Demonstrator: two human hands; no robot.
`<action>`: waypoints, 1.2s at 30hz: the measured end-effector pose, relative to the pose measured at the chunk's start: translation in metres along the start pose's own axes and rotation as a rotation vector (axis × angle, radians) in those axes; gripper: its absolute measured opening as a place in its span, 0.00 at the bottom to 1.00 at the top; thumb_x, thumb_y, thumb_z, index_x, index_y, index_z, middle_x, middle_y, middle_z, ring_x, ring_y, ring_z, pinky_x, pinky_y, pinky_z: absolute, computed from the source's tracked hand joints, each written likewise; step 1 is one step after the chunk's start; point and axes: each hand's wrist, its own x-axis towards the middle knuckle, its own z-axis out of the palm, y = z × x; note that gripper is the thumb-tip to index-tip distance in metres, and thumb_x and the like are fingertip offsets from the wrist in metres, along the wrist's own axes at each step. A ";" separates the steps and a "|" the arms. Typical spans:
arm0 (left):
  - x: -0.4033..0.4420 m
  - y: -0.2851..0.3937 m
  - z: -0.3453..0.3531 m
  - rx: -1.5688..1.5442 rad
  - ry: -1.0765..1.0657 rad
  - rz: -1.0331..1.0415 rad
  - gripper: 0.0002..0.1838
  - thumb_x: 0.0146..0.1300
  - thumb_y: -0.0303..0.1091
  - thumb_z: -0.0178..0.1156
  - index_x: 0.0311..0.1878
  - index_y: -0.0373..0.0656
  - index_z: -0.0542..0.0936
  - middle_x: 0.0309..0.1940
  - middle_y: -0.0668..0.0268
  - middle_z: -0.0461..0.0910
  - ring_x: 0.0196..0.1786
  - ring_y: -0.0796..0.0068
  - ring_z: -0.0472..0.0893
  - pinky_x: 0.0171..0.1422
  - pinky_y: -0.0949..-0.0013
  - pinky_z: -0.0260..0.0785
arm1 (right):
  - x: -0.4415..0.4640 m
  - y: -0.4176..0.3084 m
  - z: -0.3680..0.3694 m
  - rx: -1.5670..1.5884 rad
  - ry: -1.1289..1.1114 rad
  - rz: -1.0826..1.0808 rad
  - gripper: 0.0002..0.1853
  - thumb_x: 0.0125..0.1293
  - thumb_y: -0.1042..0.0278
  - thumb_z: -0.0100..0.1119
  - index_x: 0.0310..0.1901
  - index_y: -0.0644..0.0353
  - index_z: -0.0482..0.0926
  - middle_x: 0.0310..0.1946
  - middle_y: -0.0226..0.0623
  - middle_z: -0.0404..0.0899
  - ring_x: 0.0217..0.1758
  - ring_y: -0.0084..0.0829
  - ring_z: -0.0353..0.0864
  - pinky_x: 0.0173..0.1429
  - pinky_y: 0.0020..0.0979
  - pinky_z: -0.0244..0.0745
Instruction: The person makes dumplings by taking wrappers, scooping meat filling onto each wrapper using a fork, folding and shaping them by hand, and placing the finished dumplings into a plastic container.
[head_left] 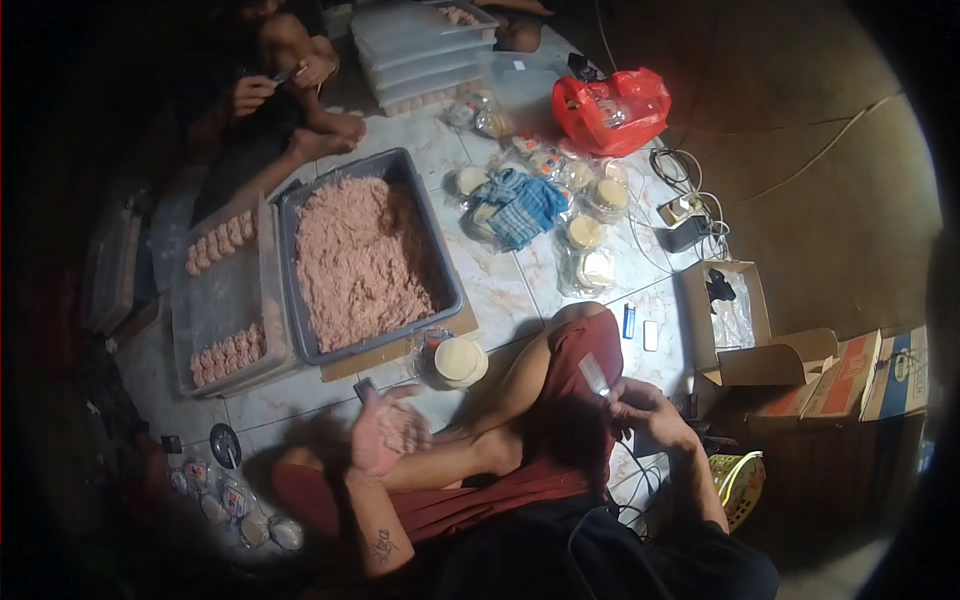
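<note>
Black cloth of the wearer's shirt [560, 550] lay nearest the camera, with red shorts [570, 400] beyond it. In the head view, the left hand [648, 412] had its fingers curled closed on a flat, pale blade [594, 375], which stuck out past the fingertips above the shorts. The right hand [390, 432] was palm up, fingers loosely spread, with nothing visible in its hold. Just beyond those fingers sat pale round discs [459, 361]; farther out stood a grey tub [452, 270] of pink paste [365, 260]. On the tub's side away from the left fingers was a clear tray [225, 315] with two groups of shaped pink pieces [228, 356]. Well beyond the left fingers were a blue cloth [518, 208] and a red bag [625, 115]. Past the tub, a co-worker's hands [255, 95] held something thin, too dark to name.
</note>
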 end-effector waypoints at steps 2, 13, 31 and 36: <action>0.012 -0.015 0.026 0.135 -0.116 -0.167 0.37 0.76 0.63 0.43 0.70 0.38 0.68 0.44 0.50 0.83 0.39 0.59 0.86 0.46 0.59 0.81 | -0.003 0.012 -0.002 -0.070 0.266 -0.101 0.05 0.75 0.69 0.59 0.43 0.61 0.74 0.30 0.32 0.80 0.30 0.21 0.80 0.35 0.24 0.73; 0.051 -0.115 0.023 0.576 -0.003 0.365 0.15 0.67 0.27 0.61 0.55 0.36 0.76 0.47 0.66 0.82 0.49 0.76 0.82 0.58 0.70 0.76 | 0.105 -0.010 0.122 -0.047 0.167 -0.225 0.04 0.70 0.74 0.64 0.42 0.62 0.79 0.34 0.24 0.79 0.37 0.13 0.74 0.40 0.20 0.70; 0.000 -0.015 0.024 0.521 0.381 0.555 0.04 0.69 0.30 0.65 0.43 0.41 0.81 0.46 0.64 0.85 0.36 0.82 0.80 0.39 0.78 0.72 | -0.035 0.008 0.023 -0.310 -0.910 0.295 0.18 0.76 0.64 0.56 0.62 0.62 0.80 0.44 0.30 0.84 0.40 0.19 0.75 0.51 0.24 0.73; -0.001 -0.003 0.023 0.568 0.410 0.598 0.04 0.69 0.30 0.65 0.44 0.42 0.81 0.47 0.63 0.86 0.35 0.81 0.81 0.38 0.76 0.73 | -0.046 0.028 0.080 -0.480 -0.721 -0.078 0.48 0.75 0.58 0.59 0.81 0.58 0.34 0.73 0.48 0.57 0.68 0.34 0.67 0.66 0.31 0.68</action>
